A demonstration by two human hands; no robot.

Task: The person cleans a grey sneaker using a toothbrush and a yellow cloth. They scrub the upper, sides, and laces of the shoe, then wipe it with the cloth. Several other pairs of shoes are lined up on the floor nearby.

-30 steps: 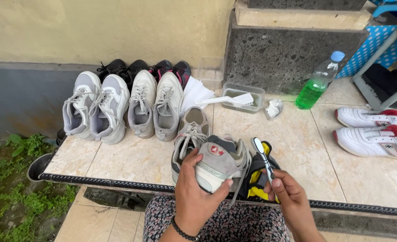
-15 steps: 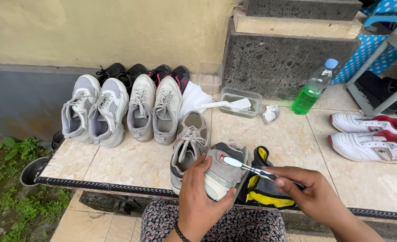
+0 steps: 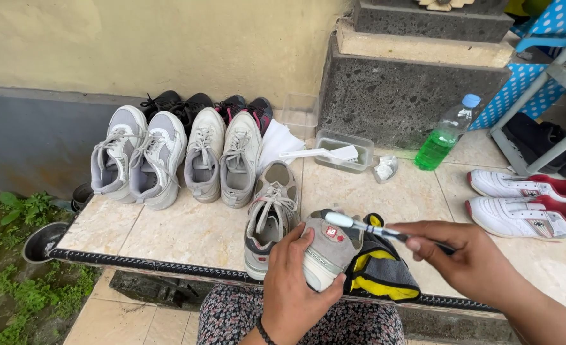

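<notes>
My left hand (image 3: 295, 281) grips a grey sneaker (image 3: 329, 252) by its heel end, held over my lap at the tiled ledge's front edge. A toothbrush (image 3: 366, 227) sits in my right hand (image 3: 465, 259), its white head resting on top of the sneaker's heel. The matching grey sneaker (image 3: 269, 214) stands on the tiles just left of the held one. A grey and yellow cloth (image 3: 378, 271) lies under the toothbrush, right of the held shoe.
Two pairs of pale sneakers (image 3: 174, 156) line the back left, with dark shoes (image 3: 187, 102) behind them. A clear tray with a white brush (image 3: 343, 152), a green liquid bottle (image 3: 445, 135) and white-and-red sneakers (image 3: 528, 201) sit to the right. A stone step (image 3: 410, 83) rises behind.
My right hand has swung the toothbrush from upright to lying across, and its head now rests on the sneaker's heel. The left hand keeps its hold on the shoe.
</notes>
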